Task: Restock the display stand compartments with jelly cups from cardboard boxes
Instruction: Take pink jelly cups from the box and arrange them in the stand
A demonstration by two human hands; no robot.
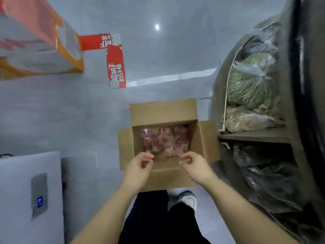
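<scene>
An open cardboard box point(163, 113) sits on the grey floor in front of me, flaps spread out. Inside lies a clear plastic bag of pink jelly cups point(164, 140). My left hand point(140, 167) and my right hand point(193, 167) hover over the box's near edge, a short gap between them. Each has its fingertips pinched at the near edge of the clear bag; motion blur makes the grip hard to see sharply. The dark wooden display stand point(255, 136) curves up on the right, close beside the box.
The stand's shelves hold bagged green goods point(249, 85) and brownish goods point(246, 120). An orange and white carton point(40, 50) stands at upper left, red floor stickers point(115, 66) behind the box, a white unit with a blue lit panel point(39, 196) at lower left. My dark trousers and shoe point(188, 198) are below.
</scene>
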